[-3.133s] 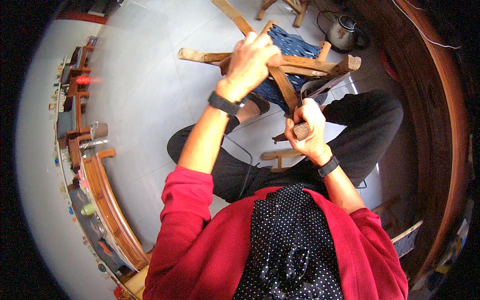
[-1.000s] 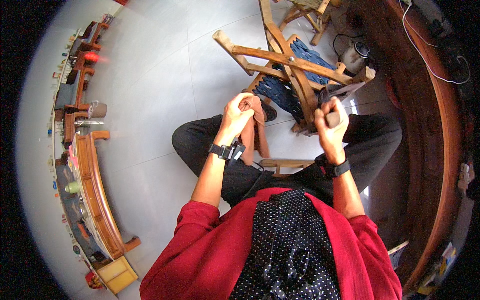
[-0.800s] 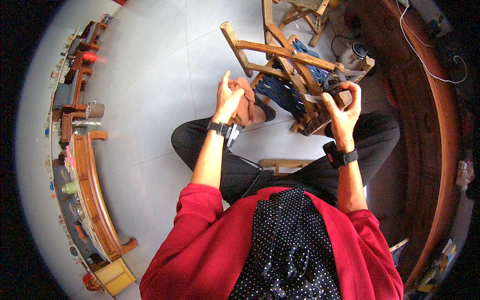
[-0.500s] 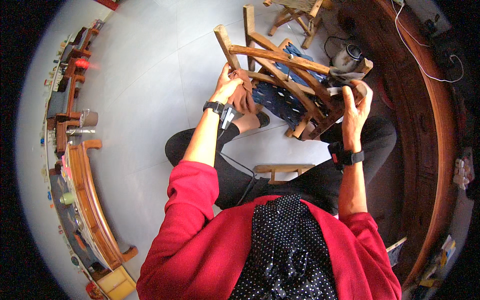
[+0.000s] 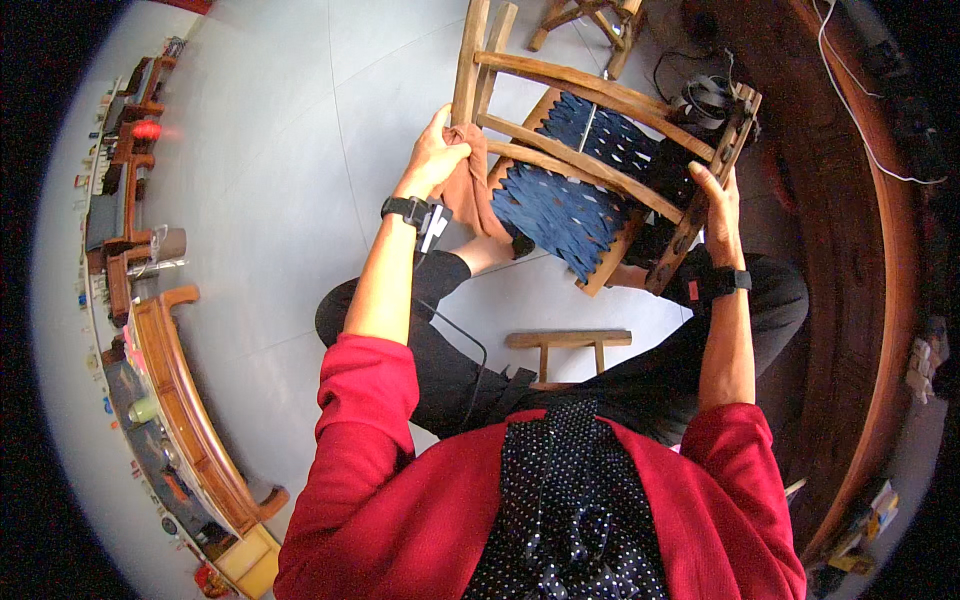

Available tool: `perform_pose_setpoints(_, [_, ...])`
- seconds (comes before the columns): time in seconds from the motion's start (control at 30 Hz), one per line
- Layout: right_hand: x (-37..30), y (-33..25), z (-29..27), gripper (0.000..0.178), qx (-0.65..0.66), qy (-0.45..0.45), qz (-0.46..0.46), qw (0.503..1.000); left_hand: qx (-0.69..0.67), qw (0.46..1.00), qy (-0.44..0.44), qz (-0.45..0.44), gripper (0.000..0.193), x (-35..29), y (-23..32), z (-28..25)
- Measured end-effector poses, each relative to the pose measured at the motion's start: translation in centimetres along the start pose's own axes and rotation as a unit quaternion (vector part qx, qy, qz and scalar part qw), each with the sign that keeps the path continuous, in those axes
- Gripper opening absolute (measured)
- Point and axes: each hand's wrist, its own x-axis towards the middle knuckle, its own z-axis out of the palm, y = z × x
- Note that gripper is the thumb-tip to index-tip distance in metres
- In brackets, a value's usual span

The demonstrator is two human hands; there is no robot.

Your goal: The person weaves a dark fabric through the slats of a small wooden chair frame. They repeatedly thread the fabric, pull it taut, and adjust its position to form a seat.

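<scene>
A wooden folding stool [image 5: 575, 157] is tilted up in front of me, with its legs and crossbars showing and a seat of woven blue strips [image 5: 560, 213] below them. At its left, my left hand [image 5: 433, 160] is closed around a brown cloth [image 5: 466, 188], pressed to the wooden leg it grips. The lower part of the cloth hangs loose beside the seat. On the opposite side, my right hand [image 5: 722, 205] grips the stool's dark right-hand end bar [image 5: 690, 228], thumb on top; its other fingers are mostly hidden.
Another wooden stool [image 5: 620, 45] stands at the far edge. Near it sits a kettle-like pot [image 5: 708, 98] with a cord. A wooden piece with two legs [image 5: 570, 339] lies between my knees. Dark wooden furniture [image 5: 850, 300] runs along the right; a brown cabinet [image 5: 190, 380] is at left.
The stool has been turned so that its woven seat shows more fully and its crossed legs have come nearly parallel. Both hands keep hold; the left has shifted slightly left.
</scene>
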Motion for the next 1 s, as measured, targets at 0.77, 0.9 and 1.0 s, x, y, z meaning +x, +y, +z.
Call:
perform_pose_setpoints(0.77, [-2.8,2.7,0.3,0.047,0.171,0.069,0.155,0.971,-0.111,0.973,0.200,-0.015,0.027,-4.3,7.3,-2.4])
perform_pose_setpoints(0.9, [-3.3,2.7,0.4,0.060,0.140,0.068,0.165,0.974,-0.018,0.970,0.221,0.097,0.031,-3.1,9.0,-0.4])
perform_pose_setpoints(1.0, [-3.6,3.4,0.4,0.067,0.081,0.064,0.073,0.992,0.077,0.974,0.188,0.101,0.033,-2.3,8.8,1.6])
